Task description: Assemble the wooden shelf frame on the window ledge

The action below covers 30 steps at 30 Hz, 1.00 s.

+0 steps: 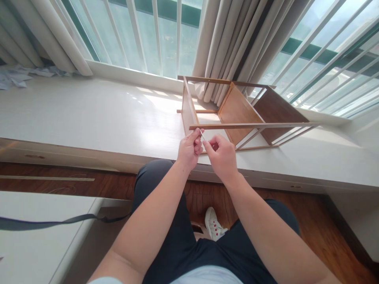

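A wooden shelf rack (242, 126) lies on its side on the white ledge, its slim rails and brown panels showing. Close to the near rail's left end, the fingers of my left hand (189, 149) are pinched together; what they hold, if anything, is too small to make out. Thumb and forefinger of my right hand (221, 156) grip a thin metal rod (202, 135), perhaps a hex key. The rod slants up and left from there to my left fingertips, just under the rail. Its far tip is hidden by the left fingers.
The white window ledge (89, 114) runs across the view, with crumpled papers (14, 77) at its far left. Curtains (216, 43) hang behind the rack, beside barred windows. A dark strap (59, 224) crosses a white surface at lower left. My legs are against the ledge's front.
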Available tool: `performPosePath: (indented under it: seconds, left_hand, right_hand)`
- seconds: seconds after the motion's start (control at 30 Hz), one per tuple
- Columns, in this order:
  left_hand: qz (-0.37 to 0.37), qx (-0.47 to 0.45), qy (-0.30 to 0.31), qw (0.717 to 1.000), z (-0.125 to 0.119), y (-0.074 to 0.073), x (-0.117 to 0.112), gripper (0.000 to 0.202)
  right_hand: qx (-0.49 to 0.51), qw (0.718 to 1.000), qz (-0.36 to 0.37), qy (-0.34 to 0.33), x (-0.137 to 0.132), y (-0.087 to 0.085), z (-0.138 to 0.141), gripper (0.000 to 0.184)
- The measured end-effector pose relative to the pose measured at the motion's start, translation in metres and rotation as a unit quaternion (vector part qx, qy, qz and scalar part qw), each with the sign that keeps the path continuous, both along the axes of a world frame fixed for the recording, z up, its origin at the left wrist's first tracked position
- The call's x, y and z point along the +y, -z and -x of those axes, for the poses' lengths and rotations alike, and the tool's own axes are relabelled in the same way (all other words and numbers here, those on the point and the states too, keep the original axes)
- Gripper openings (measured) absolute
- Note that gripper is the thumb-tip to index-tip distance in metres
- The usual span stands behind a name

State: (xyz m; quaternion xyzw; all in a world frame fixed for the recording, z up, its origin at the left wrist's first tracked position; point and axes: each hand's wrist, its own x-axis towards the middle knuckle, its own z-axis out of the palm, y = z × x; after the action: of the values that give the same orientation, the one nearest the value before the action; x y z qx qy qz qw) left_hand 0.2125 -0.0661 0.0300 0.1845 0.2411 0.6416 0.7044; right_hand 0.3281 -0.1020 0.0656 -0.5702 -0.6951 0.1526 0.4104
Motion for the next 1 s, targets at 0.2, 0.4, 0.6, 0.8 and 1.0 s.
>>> performPosePath:
  seconds: [0.2,0.4,0.6,0.8,1.0]
  left_hand:
    - [0.0,0.0,-0.007,1.0,-0.001,0.0,0.0,0.043]
    - [0.01,-0.008,-0.002,1.0,-0.001,-0.002,-0.001,0.044]
    - [0.009,-0.012,-0.001,1.0,-0.001,-0.002,0.0,0.042]
    - [0.004,-0.012,-0.004,1.0,-0.001,0.002,0.001,0.04]
    - [-0.004,-0.003,-0.012,1.0,-0.002,0.001,0.0,0.044]
  right_hand:
    - [-0.064,0.997,-0.049,0.009,-0.002,-0.003,0.003,0.027]
    - [-0.142,0.986,-0.082,0.017,-0.003,-0.004,0.004,0.023]
    - [-0.133,0.99,-0.054,0.015,-0.003,-0.01,0.007,0.022]
    - [0.082,0.995,0.048,-0.004,0.0,-0.009,0.007,0.03]
    - [0.429,0.878,0.206,-0.053,0.002,-0.001,0.015,0.041]
